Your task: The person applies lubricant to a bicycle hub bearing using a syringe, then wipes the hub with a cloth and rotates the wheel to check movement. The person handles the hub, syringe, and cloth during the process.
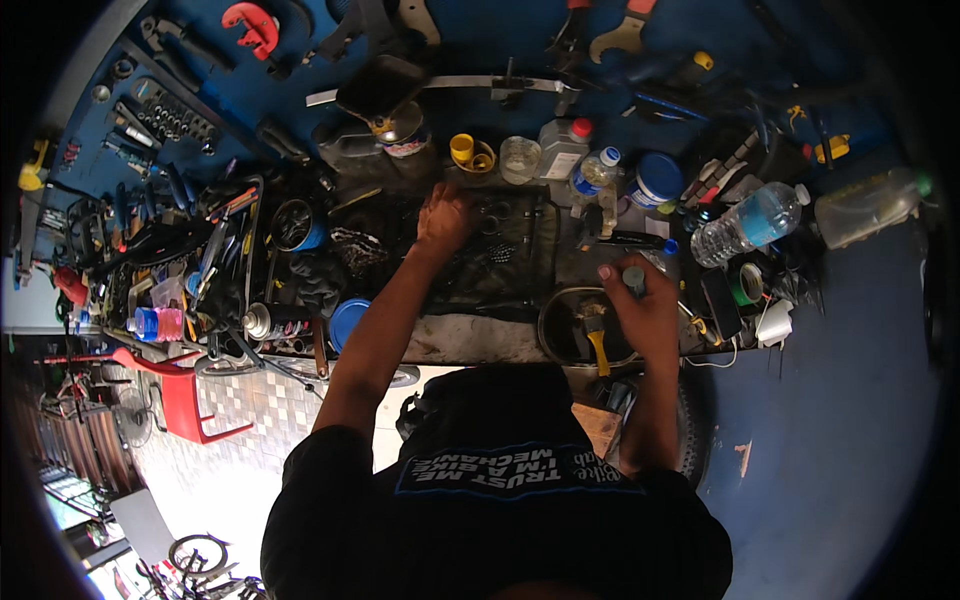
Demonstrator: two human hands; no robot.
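Observation:
My left hand (447,217) reaches to the far left part of a dark tray (470,295) on the bench. Its fingers are bent and close together; what they hold, if anything, is hidden. Small ring-shaped metal parts (490,222) and a dark cluster of small pieces (500,254) lie in the tray beside it. My right hand (648,305) is closed around a small grey-green cylinder (633,279), its thumb raised on the left. It is at the right rim of a round pan (545,335), where a brush with a yellow handle (598,350) rests.
Along the back stand a grey bottle with a red cap (563,150), a yellow cup (462,150) and a blue-lidded tub (656,180). Clear plastic bottles (750,225) lie at the right. Tools crowd the left, near a blue can (298,226) and a spray can (275,321).

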